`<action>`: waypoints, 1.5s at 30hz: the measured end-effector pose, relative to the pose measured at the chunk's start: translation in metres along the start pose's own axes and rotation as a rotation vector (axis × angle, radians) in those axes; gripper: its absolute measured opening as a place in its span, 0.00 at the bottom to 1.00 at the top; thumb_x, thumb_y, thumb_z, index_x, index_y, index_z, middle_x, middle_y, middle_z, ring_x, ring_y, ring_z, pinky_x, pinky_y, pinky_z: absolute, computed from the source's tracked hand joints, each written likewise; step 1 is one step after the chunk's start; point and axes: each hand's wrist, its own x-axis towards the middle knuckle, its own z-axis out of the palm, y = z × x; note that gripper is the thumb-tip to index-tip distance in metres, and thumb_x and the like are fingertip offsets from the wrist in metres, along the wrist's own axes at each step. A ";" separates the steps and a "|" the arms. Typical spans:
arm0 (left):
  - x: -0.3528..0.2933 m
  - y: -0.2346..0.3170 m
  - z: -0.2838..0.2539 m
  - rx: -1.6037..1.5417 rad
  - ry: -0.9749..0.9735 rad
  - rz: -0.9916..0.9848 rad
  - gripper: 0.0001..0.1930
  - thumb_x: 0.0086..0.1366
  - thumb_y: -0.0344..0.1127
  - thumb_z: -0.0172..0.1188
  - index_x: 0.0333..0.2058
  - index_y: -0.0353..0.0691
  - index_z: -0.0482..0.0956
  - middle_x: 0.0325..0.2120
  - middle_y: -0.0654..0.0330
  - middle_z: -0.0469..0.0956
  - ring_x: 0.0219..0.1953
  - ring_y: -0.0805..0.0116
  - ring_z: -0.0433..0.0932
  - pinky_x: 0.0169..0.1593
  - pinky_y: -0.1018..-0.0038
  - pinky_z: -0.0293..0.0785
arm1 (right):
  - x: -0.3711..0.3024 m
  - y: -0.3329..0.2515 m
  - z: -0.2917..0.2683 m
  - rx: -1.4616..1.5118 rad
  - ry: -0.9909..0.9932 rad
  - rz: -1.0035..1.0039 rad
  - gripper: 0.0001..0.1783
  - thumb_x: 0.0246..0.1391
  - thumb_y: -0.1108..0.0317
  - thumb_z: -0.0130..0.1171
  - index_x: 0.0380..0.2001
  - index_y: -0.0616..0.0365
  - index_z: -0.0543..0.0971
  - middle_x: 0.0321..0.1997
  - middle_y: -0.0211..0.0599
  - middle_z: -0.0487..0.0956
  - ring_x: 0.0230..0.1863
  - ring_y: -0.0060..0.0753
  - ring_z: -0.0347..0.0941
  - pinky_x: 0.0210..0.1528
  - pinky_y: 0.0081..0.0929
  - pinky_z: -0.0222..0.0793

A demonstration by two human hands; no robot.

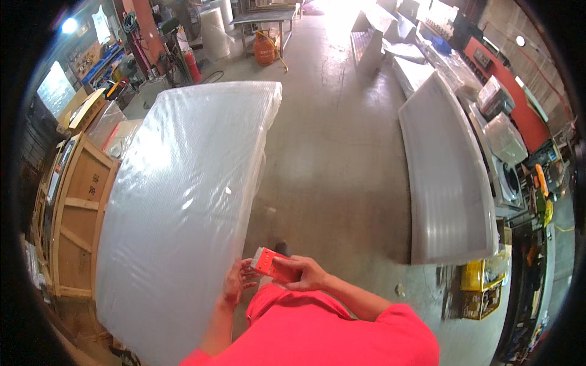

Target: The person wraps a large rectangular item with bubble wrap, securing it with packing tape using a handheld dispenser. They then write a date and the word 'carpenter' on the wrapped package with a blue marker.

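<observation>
My right hand point(303, 272) is closed around a small red box-shaped thing point(269, 262) with a pale grey end and dark marks on its face. I cannot make out its exact kind. Just left of its grey end, my left hand point(235, 282) has its fingers apart and holds nothing that I can see. That hand is close to the near right edge of a large panel point(183, 207) wrapped in clear plastic film. Whether it touches the film does not show.
At the right stands a second wrapped panel point(448, 183), with yellow crates point(479, 277) near its lower end. A wooden crate point(79, 226) is at the far left. Farther back are an orange gas cylinder point(264, 49), a metal table point(264, 16) and a red fire extinguisher point(193, 66).
</observation>
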 end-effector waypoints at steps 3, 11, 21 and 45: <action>0.066 0.060 0.017 -0.113 -0.185 -0.141 0.32 0.72 0.65 0.46 0.58 0.44 0.73 0.45 0.58 0.82 0.48 0.63 0.81 0.48 0.61 0.77 | 0.051 0.014 -0.039 -0.029 0.001 -0.006 0.43 0.44 0.60 0.75 0.67 0.42 0.72 0.33 0.41 0.74 0.33 0.39 0.74 0.39 0.32 0.70; 0.235 0.178 0.060 -0.148 -0.218 -0.196 0.14 0.74 0.45 0.54 0.46 0.41 0.79 0.38 0.62 0.83 0.36 0.70 0.83 0.35 0.70 0.81 | 0.162 0.051 -0.147 -0.144 0.075 0.148 0.46 0.42 0.56 0.72 0.69 0.34 0.69 0.31 0.42 0.71 0.30 0.46 0.73 0.34 0.39 0.69; 0.551 0.387 0.145 1.033 0.044 0.236 0.15 0.67 0.45 0.62 0.35 0.37 0.86 0.21 0.63 0.79 0.22 0.77 0.73 0.26 0.74 0.70 | 0.313 0.214 -0.286 0.189 0.430 0.237 0.45 0.46 0.64 0.71 0.70 0.46 0.67 0.40 0.41 0.78 0.39 0.36 0.79 0.44 0.30 0.73; 0.648 0.504 0.147 1.704 -0.404 0.630 0.27 0.61 0.42 0.64 0.59 0.47 0.76 0.68 0.52 0.64 0.71 0.45 0.58 0.71 0.54 0.52 | 0.432 0.332 -0.240 1.017 0.195 0.472 0.43 0.51 0.67 0.68 0.70 0.56 0.65 0.57 0.24 0.74 0.54 0.18 0.67 0.60 0.22 0.62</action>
